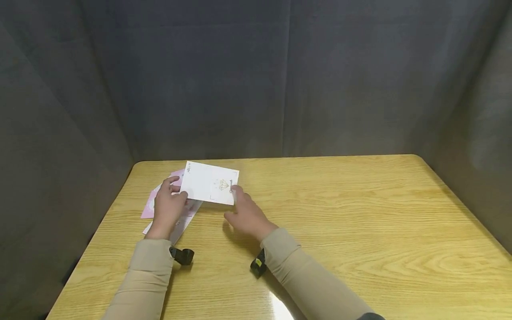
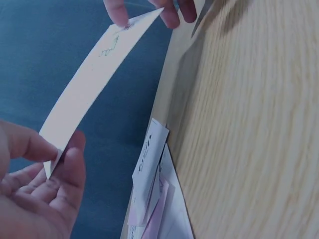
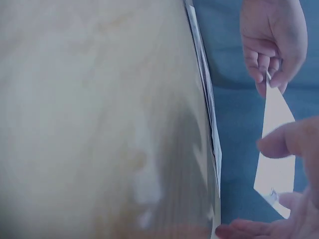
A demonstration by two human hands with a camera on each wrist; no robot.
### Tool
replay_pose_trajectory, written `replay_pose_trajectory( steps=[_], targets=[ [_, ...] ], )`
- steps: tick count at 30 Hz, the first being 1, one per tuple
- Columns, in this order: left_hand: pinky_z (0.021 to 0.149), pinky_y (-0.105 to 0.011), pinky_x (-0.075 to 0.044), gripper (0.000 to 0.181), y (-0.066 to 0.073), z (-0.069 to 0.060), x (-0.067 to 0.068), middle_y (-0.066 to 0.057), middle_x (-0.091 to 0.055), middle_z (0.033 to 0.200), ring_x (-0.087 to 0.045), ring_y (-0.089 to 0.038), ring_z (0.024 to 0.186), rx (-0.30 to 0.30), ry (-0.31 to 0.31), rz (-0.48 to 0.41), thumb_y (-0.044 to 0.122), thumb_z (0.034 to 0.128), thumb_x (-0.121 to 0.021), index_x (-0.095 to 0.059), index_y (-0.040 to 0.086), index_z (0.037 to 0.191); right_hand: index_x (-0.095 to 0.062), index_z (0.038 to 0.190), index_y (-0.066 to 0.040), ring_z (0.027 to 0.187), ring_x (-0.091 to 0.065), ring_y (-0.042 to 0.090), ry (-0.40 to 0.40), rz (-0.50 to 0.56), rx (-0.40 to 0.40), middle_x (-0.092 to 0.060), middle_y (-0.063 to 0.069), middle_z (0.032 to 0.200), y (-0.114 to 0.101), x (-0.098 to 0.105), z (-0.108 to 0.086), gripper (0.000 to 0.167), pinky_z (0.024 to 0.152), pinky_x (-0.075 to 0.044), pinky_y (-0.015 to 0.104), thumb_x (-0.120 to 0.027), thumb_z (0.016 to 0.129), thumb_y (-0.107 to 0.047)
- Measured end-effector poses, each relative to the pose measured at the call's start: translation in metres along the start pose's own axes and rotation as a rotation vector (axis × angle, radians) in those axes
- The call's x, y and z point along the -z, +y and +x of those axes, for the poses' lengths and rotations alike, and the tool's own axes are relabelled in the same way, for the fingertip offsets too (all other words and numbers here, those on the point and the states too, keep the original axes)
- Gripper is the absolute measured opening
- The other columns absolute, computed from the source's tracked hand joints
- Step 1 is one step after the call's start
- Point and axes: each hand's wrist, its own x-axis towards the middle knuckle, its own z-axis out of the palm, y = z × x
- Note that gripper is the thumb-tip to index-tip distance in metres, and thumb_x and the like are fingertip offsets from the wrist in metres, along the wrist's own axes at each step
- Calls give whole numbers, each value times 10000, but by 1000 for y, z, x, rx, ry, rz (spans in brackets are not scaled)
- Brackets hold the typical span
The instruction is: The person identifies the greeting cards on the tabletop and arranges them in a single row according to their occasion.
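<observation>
A white card (image 1: 204, 182) with a gold diamond print is held up above the table, tilted. My left hand (image 1: 168, 206) pinches its left end between thumb and fingers; the left wrist view shows this grip of the left hand (image 2: 40, 184) on the card (image 2: 84, 89). At the opposite end, my right hand (image 1: 250, 215) touches the printed edge with its fingers, while its thumb stands apart below in the head view. In the right wrist view, the thumb of the right hand (image 3: 294, 169) spreads in front of the card (image 3: 276, 119).
Several pink and white cards (image 1: 188, 218) lie overlapping under and beside my left hand; they also show in the left wrist view as a loose pile (image 2: 149, 169). The wooden table (image 1: 340, 222) extends to the right, with dark curtains (image 1: 240, 89) behind it.
</observation>
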Motion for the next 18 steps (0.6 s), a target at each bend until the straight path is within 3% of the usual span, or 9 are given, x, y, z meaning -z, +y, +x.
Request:
replay_pose_trajectory(
  steps=[5, 7, 8, 12, 14, 18],
  targets=[
    [614, -281, -551, 571, 3, 2, -1, -214, -577, 1190, -718, -283, 876, 13, -40, -19, 12, 966, -503, -402, -8, 1528, -130, 1625, -12, 1043, -668, 360, 141, 205, -30, -662, 267, 1224, 3, 8, 2, 754, 905, -543, 469, -548, 1021, -183],
    [637, -278, -545, 570, 4, 2, -2, -219, -583, 1198, -720, -271, 873, 17, -61, -27, 9, 975, -514, -399, -5, 1533, -199, 1611, -2, 1106, -657, 342, 183, 288, -52, -643, 226, 1305, 4, 10, 1, 687, 941, -527, 464, -531, 1035, -174],
    [641, -276, -548, 575, 5, 2, -3, -222, -583, 1201, -722, -259, 863, 17, -71, -30, 6, 975, -519, -394, -4, 1537, -238, 1599, 1, 1036, -669, 319, 199, 321, -59, -664, 208, 1257, 5, 11, 1, 653, 910, -534, 456, -524, 1036, -167],
    [644, -253, -541, 617, 4, 2, -6, -244, -590, 1221, -705, -228, 816, 11, -119, -30, 3, 964, -535, -360, 3, 1556, -354, 1545, -6, 809, -619, 235, 247, 368, -69, -686, 145, 1082, 9, 16, -1, 554, 782, -518, 410, -527, 1036, -139],
    [667, -242, -524, 658, 4, 2, -8, -248, -579, 1266, -678, -214, 800, 13, -143, -14, 21, 946, -536, -334, 17, 1572, -386, 1525, -14, 828, -616, 209, 260, 373, -67, -675, 126, 1053, 13, 17, -2, 525, 774, -517, 381, -536, 1033, -120],
    [720, -260, -496, 689, 2, 0, -11, -246, -509, 1393, -604, -200, 838, 53, -177, -23, 73, 954, -516, -278, 30, 1599, -445, 1499, -31, 895, -665, 311, 259, 423, -75, -656, 132, 1028, 18, 19, -4, 482, 710, -514, 336, -538, 1029, -77]
  ],
)
